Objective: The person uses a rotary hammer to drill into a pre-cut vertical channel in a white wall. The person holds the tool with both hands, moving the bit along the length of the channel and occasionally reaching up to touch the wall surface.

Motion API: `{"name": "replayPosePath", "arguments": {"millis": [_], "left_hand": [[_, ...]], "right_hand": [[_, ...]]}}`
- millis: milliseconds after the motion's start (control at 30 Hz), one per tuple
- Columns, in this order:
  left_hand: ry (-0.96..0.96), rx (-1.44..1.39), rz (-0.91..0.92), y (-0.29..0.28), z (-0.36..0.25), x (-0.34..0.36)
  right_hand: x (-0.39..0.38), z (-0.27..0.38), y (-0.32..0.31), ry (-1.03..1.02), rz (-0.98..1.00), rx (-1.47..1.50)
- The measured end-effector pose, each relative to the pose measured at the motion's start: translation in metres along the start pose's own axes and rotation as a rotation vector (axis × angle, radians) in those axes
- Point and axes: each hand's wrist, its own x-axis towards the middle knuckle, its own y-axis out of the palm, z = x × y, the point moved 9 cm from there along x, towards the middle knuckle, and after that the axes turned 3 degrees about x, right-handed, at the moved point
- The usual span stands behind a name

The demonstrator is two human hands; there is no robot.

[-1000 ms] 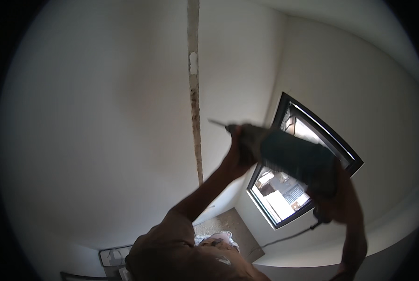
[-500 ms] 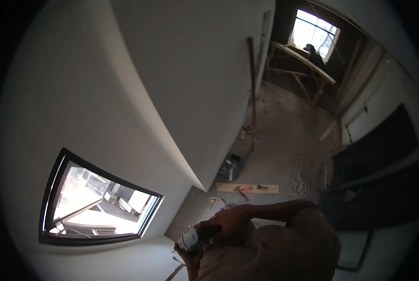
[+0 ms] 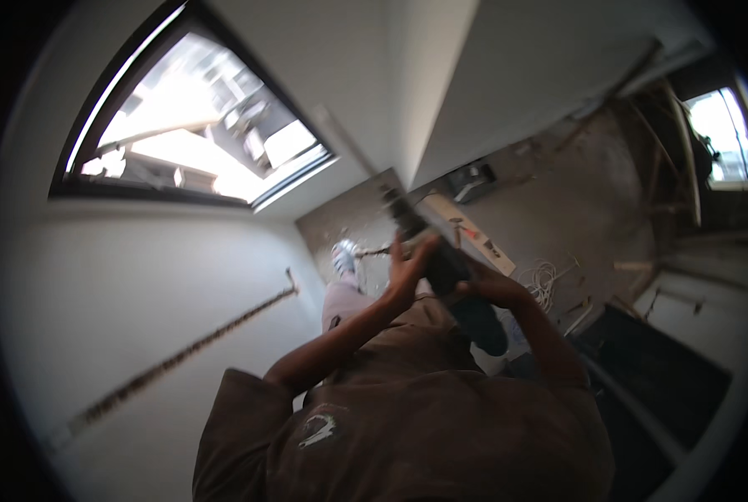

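Note:
A dark hammer drill [image 3: 443,266] with a long thin bit [image 3: 349,144] slants across in front of my body, its bit up toward the wall corner below the window. Just behind its black chuck, my left hand [image 3: 411,266] is closed round the front of the tool. Farther back, my right hand [image 3: 492,287] is closed on the body, whose rounded bluish end [image 3: 484,332] sticks out below it. A side handle [image 3: 375,251] juts out to the left. Motion blurs the bit, and where its tip ends is hard to make out.
A rough groove [image 3: 190,356] runs along the white wall at left, below a black-framed window [image 3: 198,117]. On the floor lie a plank [image 3: 497,256] with hand tools, a coiled white cable [image 3: 543,280] and a dark box [image 3: 472,180]. Dark panels [image 3: 654,360] lean at right.
My view has swung round, bringing the grooved wall into sight. The drill, mostly hidden and low before, is now held out across my body with both hands showing on it.

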Motion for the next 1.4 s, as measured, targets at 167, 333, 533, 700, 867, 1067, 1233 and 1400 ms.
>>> {"name": "replayPosePath", "arguments": {"millis": [167, 333, 533, 700, 867, 1067, 1233, 1400], "left_hand": [[0.048, 0.153, 0.186, 0.027, -0.012, -0.011], [0.117, 0.397, 0.337, -0.007, 0.032, 0.004], [0.02, 0.682, -0.025, -0.201, 0.12, 0.017], [-0.213, -0.089, -0.999, -0.43, 0.242, -0.109], [-0.236, -0.017, -1.104, -0.469, 0.288, -0.193], [-0.465, 0.182, -0.475, -0.374, 0.299, -0.115], [-0.527, 0.242, -0.428, -0.347, 0.234, -0.048], [-0.472, 0.286, -0.423, -0.335, 0.188, -0.004]], "right_hand": [[-0.003, -0.023, -0.015, 0.061, -0.077, -0.048], [0.0, -0.055, -0.023, 0.291, -0.164, -0.1], [0.022, -0.078, -0.028, 0.435, -0.162, -0.163], [0.041, -0.083, -0.028, 0.421, -0.119, -0.185], [0.046, -0.074, -0.027, 0.372, -0.056, -0.056], [0.052, -0.079, -0.069, 0.361, -0.097, -0.668], [0.029, -0.091, -0.076, 0.325, -0.192, -0.733], [0.001, -0.102, -0.09, 0.339, -0.329, -0.742]]}}
